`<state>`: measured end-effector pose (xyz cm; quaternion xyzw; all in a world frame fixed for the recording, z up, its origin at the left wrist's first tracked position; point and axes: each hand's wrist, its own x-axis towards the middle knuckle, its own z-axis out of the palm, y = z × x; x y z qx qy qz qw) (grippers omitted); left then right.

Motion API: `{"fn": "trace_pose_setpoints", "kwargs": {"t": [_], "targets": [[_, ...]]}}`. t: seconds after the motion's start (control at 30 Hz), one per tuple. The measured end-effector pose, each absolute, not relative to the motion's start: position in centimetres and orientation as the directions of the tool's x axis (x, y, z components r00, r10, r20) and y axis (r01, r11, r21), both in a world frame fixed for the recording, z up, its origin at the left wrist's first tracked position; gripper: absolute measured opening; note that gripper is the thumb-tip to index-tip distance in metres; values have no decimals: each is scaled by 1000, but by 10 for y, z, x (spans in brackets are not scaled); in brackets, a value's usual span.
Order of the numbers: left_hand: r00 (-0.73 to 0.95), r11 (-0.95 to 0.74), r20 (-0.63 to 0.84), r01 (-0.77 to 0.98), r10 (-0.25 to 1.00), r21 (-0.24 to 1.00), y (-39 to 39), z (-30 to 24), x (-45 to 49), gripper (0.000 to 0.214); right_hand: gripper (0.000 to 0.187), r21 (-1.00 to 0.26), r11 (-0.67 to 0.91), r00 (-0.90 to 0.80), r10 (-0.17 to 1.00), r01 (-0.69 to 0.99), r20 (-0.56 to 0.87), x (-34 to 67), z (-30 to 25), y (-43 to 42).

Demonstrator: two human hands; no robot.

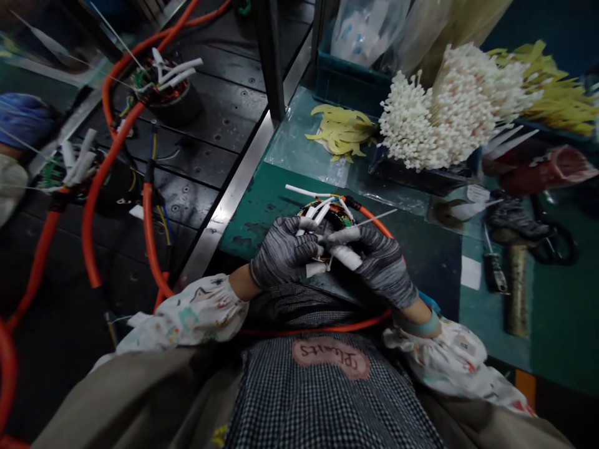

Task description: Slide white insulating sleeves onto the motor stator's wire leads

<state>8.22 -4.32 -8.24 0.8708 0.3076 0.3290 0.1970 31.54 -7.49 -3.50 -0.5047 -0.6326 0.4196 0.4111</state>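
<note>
In front of my apron sits a motor stator (347, 219) with copper windings and white sleeved leads (322, 212). An orange cable (375, 221) runs from its far side. My left hand (286, 251), in a grey striped glove with pale fingertips, is closed at the near left of the stator, fingers pinched. My right hand (384, 262), gloved alike, is closed at the near right. A thin pale strip (380, 216) sticks out from its fingers. The fingertips of both hands nearly meet over the stator; whatever lies between them is hidden.
Bundled white sleeves (461, 109), yellow strips (341, 130) and a blue bin (349, 84) stand at the back right. Scissors (556, 243) and a hammer (517, 287) lie right. Left, rollers carry more stators (175, 103) with orange cables; another person's blue-gloved hand (23, 118) is there.
</note>
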Motion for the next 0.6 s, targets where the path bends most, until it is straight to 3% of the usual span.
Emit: {"fn": "trace_pose_setpoints", "kwargs": {"t": [0.13, 0.3, 0.47, 0.6], "targets": [[590, -722, 442, 410, 676, 557, -43, -81, 84, 31, 7, -948, 109, -103, 991, 300, 82, 313, -36, -75], [579, -739, 477, 391, 661, 549, -44, -85, 82, 26, 4, -922, 202, -138, 977, 331, 165, 315, -38, -75], [566, -777, 541, 363, 623, 515, -45, -86, 82, 18, 10, -869, 342, -349, 912, 356, 216, 321, -58, -88], [561, -776, 545, 360, 623, 518, -46, -85, 85, 16, 20, -905, 170, -206, 974, 391, 94, 320, -71, -105]]}}
